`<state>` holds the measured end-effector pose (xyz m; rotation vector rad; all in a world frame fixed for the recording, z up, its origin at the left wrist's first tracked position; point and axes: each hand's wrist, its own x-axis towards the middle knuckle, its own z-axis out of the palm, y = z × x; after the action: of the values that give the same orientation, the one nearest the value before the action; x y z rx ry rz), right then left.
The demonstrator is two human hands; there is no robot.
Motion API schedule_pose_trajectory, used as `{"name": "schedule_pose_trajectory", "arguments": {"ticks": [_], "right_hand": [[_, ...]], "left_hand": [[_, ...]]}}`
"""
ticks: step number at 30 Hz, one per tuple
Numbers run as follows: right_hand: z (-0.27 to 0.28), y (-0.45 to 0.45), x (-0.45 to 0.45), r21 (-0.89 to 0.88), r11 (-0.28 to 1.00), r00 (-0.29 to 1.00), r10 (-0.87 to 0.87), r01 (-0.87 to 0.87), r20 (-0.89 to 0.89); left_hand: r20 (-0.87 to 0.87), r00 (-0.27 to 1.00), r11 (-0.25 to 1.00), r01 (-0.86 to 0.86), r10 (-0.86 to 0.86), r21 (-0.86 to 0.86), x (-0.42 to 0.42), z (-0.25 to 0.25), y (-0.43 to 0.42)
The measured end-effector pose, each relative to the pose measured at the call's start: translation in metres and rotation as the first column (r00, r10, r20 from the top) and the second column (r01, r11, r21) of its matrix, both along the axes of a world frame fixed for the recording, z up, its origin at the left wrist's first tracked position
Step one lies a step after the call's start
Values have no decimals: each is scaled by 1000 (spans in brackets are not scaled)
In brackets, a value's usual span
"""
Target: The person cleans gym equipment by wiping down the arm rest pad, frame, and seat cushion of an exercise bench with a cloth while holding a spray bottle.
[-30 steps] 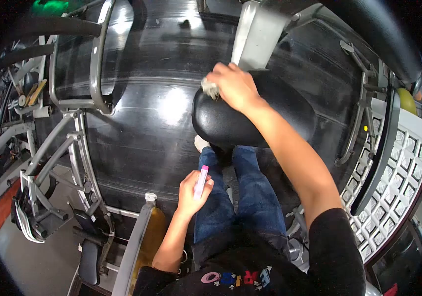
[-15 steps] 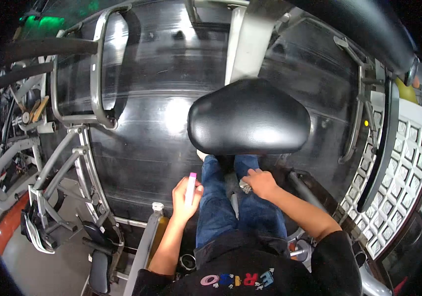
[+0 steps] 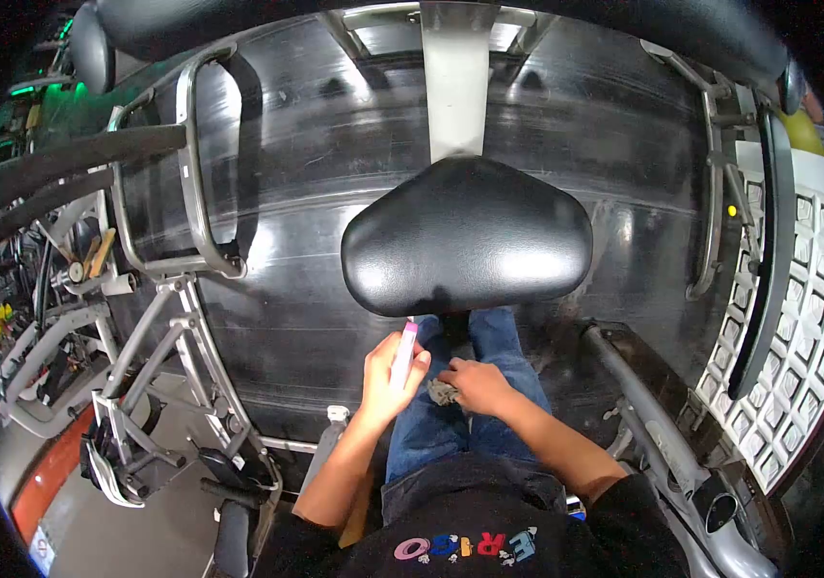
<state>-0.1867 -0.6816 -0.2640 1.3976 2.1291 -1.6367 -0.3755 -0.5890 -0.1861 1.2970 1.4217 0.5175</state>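
My left hand [image 3: 383, 380] is wrapped round a slim white tube with a pink end [image 3: 403, 360], held upright with the pink end away from me. What kind of tube it is I cannot tell. Close by on the right, my right hand [image 3: 481, 387] grips a crumpled greyish cloth [image 3: 443, 391] above my jeans. Just beyond both hands is a glossy black padded seat [image 3: 468, 241], wide and rounded; neither hand clearly touches it.
A white upright post [image 3: 456, 91] rises behind the seat. Metal frames [image 3: 195, 173] and gym machines stand on the left. A grey machine arm [image 3: 648, 424] lies close on my right, near a white lattice panel [image 3: 783, 337]. Black pads cross the top.
Both hands have come closer together: the left with the tube moved right and slightly up, the right with the cloth moved left and down. My view has shifted a little.
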Motion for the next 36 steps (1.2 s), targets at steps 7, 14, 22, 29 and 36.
{"name": "schedule_pose_trajectory", "arguments": {"ticks": [7, 14, 22, 29, 36], "right_hand": [[10, -18, 72, -26, 990, 990, -141, 141, 11], [34, -3, 106, -52, 984, 981, -163, 169, 108], [50, 75, 74, 59, 720, 677, -618, 692, -400], [32, 141, -43, 559, 634, 824, -540, 534, -174], [16, 92, 0, 510, 740, 898, -386, 438, -211]], "left_hand": [[-112, 990, 996, 89, -91, -20, -20, -7, -13], [-100, 994, 999, 36, -39, -28, 0, -7, -16], [-96, 994, 999, 46, -47, -6, -1, -15, -31], [-69, 996, 998, 55, -55, 8, 1, -21, -44], [-33, 969, 969, 247, -247, 11, -39, -12, -72]]}}
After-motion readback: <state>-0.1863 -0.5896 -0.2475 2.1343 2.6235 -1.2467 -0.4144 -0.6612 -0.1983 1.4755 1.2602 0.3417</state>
